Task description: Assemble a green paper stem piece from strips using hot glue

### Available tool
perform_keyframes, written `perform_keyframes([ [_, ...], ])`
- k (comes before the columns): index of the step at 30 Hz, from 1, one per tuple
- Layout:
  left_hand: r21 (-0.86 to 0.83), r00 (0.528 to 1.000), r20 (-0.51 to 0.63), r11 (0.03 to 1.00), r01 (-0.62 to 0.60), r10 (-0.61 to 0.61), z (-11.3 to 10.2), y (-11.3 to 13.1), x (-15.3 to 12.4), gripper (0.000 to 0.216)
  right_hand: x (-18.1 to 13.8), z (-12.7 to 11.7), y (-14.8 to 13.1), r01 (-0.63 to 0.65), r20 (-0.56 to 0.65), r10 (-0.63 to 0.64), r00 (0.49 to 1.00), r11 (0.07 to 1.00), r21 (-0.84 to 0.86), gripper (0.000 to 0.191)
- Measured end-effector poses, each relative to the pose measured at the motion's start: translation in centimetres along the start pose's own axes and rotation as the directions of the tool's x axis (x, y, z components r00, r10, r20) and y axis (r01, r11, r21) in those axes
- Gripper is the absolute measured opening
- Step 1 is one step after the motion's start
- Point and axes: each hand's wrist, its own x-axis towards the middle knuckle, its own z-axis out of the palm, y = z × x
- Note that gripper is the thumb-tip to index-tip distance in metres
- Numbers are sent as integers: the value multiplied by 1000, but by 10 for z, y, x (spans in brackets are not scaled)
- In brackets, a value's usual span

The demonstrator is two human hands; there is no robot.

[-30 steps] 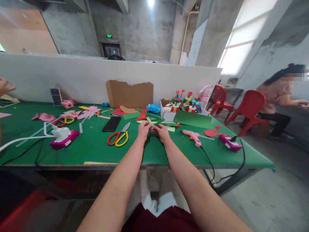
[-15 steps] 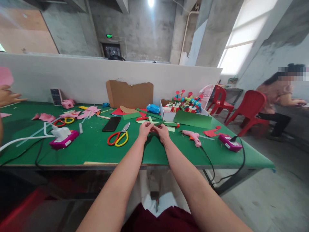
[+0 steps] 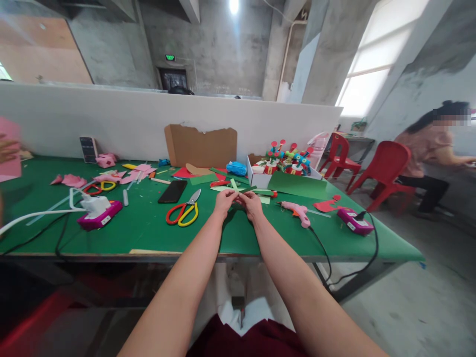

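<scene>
My left hand (image 3: 224, 201) and my right hand (image 3: 252, 203) meet over the green table (image 3: 148, 228), fingers pinched together on thin green paper strips (image 3: 238, 189) that stick up between them. Red-and-yellow scissors (image 3: 183, 212) lie just left of my left hand. A pink glue gun (image 3: 297, 212) lies to the right of my right hand. A black phone (image 3: 173, 191) rests beyond the scissors.
A white box of colourful paper figures (image 3: 286, 163) and a green sheet (image 3: 297, 184) sit behind my hands. Purple power strips (image 3: 99, 214) (image 3: 355, 222) with cables lie at both sides. Pink paper scraps (image 3: 111, 174) lie left. Another person's hand holds pink paper (image 3: 9, 148). A person sits by red chairs (image 3: 386, 171).
My hands stay together, turning the green strips slightly. At far left the other person's hand has lifted a pink sheet into view.
</scene>
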Motion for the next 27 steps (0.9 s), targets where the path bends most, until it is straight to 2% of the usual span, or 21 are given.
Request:
perform_keyframes([
  [4,23,999,-39,999,-28,29,-4,-1,3,28,-2,0,-3,-34,27,35,999,999,-32,28],
  [7,34,998,-44,998,-46,47,-4,-1,3,26,-3,1,-4,4,16,-3,1000,997,-76,23],
  [17,-63,999,39,998,-10,12,1,1,2,28,-3,2,-2,119,-6,-121,993,982,-146,18],
  [22,-112,999,20,993,46,-44,-2,1,4,29,-1,1,-2,84,18,-82,996,990,-110,15],
  [27,-210,997,21,975,76,-73,-2,2,3,30,0,-2,-5,-44,-6,44,999,999,32,18],
])
